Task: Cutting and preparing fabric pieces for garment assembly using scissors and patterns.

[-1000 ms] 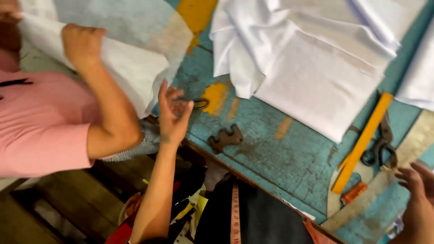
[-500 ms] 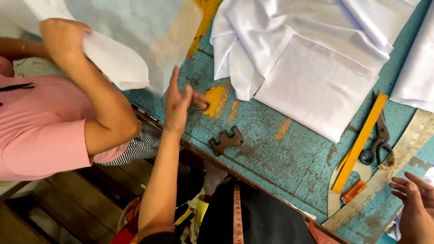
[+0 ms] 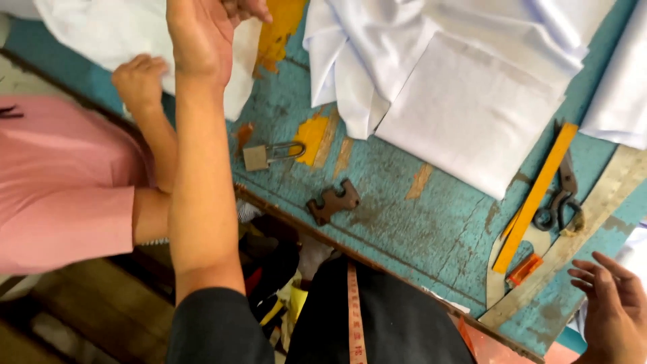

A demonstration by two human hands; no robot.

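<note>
My left hand [image 3: 202, 37] is raised over the table's far left, its back toward me and its fingers curled at the edge of a white cloth [image 3: 101, 30]; whether it grips the cloth is hidden. My right hand [image 3: 610, 307] rests with fingers spread at the near right corner, beside a long grey metal ruler [image 3: 593, 216]. Another person in a pink shirt stands at the left, and their hand [image 3: 138, 81] holds the same white cloth. A brass padlock [image 3: 266, 156] lies on the worn blue table [image 3: 418, 229], just right of my left forearm.
A rusty flat metal piece [image 3: 332, 201] lies near the table's front edge. Folded white fabric [image 3: 472, 101] covers the far middle. A yellow ruler [image 3: 536, 195], dark scissors [image 3: 563, 195] and a small orange piece [image 3: 524, 269] lie at the right. A measuring tape [image 3: 354, 317] hangs on my chest.
My left hand has lifted from beside the padlock up to the white cloth. The other person's arm has lowered. My right hand has come further into view.
</note>
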